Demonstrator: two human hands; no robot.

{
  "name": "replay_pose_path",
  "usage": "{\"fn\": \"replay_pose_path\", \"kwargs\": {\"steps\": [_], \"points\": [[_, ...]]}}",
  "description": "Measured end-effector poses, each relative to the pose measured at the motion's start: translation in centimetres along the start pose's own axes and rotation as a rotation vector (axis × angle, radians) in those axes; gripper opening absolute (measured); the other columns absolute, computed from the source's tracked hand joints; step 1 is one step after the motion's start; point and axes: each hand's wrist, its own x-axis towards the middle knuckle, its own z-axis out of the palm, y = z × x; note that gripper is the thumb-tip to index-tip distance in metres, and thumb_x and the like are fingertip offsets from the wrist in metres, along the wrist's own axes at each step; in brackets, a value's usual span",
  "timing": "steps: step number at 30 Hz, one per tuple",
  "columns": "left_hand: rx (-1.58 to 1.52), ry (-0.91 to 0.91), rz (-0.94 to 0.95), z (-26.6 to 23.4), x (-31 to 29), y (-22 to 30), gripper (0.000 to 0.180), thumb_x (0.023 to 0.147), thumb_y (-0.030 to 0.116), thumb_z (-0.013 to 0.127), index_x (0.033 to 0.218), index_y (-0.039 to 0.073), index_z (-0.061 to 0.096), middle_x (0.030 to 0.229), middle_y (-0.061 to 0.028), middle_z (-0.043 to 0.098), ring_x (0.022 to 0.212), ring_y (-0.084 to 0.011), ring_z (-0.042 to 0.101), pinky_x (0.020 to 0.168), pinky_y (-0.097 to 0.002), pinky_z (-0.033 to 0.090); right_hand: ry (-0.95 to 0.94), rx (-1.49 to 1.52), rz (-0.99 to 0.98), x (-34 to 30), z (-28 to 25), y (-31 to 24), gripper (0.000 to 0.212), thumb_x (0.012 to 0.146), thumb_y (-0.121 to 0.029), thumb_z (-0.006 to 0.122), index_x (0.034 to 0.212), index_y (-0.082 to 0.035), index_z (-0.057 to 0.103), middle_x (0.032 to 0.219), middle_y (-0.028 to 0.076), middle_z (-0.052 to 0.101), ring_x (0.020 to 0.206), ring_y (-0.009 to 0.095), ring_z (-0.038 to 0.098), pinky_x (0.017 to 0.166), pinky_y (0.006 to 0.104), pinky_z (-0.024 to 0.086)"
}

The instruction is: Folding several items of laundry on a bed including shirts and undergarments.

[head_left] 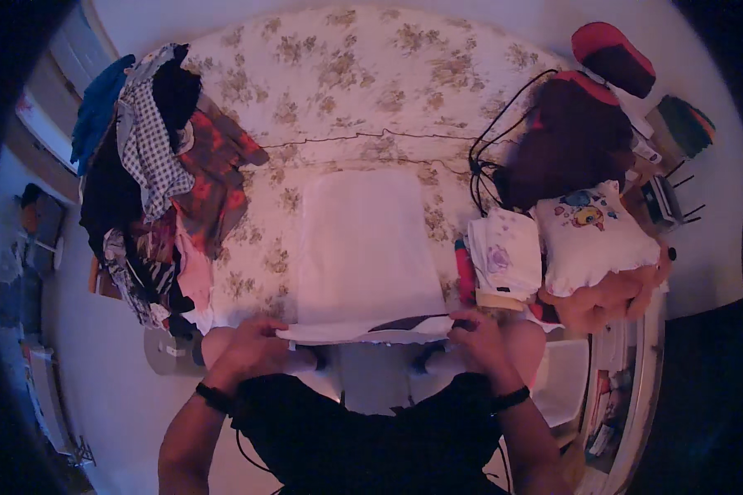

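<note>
A plain white cloth [367, 247] lies spread flat on the flowered cover in front of me. Its near edge is lifted and turned over into a narrow band, where a dark patch shows toward the right. At the left end of this band, my left hand [260, 345] pinches the corner between thumb and fingers. My right hand [477, 340] grips the opposite corner the same way, so the edge is stretched between them just above my knees. Whether the cloth is a garment or a towel, I cannot tell.
Rumpled clothes [144, 190] are heaped at left. To the right are folded white cloths [504, 256], a white cushion [594, 239] with a cartoon print, a brown plush toy [607, 301], a dark red bag [574, 144], black cables [485, 169] and a red-and-black cap [611, 58].
</note>
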Motion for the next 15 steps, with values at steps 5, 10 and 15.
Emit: {"fn": "replay_pose_path", "kwargs": {"steps": [5, 10, 15], "points": [[0.17, 0.125, 0.01, -1.7, 6.9, 2.2, 0.021, 0.092, 0.014, 0.076, 0.105, -0.001, 0.072, 0.086, -0.0052, 0.071, 0.077, -0.0125, 0.066, 0.067, -0.0291, 0.055, 0.144, -0.577, -0.272, 5.9, 0.5, -1.0, 0.03, 0.088, -0.015, 0.073, 0.115, -0.001, 0.071, 0.102, 0.015, 0.074, 0.094, 0.026, 0.072, 0.085, 0.0373, 0.057], [0.074, 0.202, 0.213, -3.8, 17.2, 5.3, 0.02, 0.094, 0.025, 0.074, 0.096, 0.005, 0.071, 0.078, 0.0002, 0.065, 0.068, -0.0088, 0.057, 0.059, -0.026, 0.046, 0.213, -0.591, -0.396, 12.4, 1.7, -5.1, 0.031, 0.086, -0.015, 0.076, 0.113, 0.0, 0.072, 0.097, 0.015, 0.074, 0.089, 0.026, 0.072, 0.083, 0.0363, 0.057], [-0.03, 0.324, 0.192, -5.8, 25.7, 10.0, 0.018, 0.095, 0.024, 0.073, 0.089, 0.007, 0.068, 0.077, 0.0013, 0.064, 0.067, -0.0079, 0.057, 0.059, -0.0258, 0.045, 0.227, -0.58, -0.548, 21.3, 3.1, -8.3, 0.028, 0.084, -0.017, 0.077, 0.106, -0.001, 0.072, 0.1, 0.02, 0.072, 0.095, 0.035, 0.07, 0.087, 0.0415, 0.056]]}}
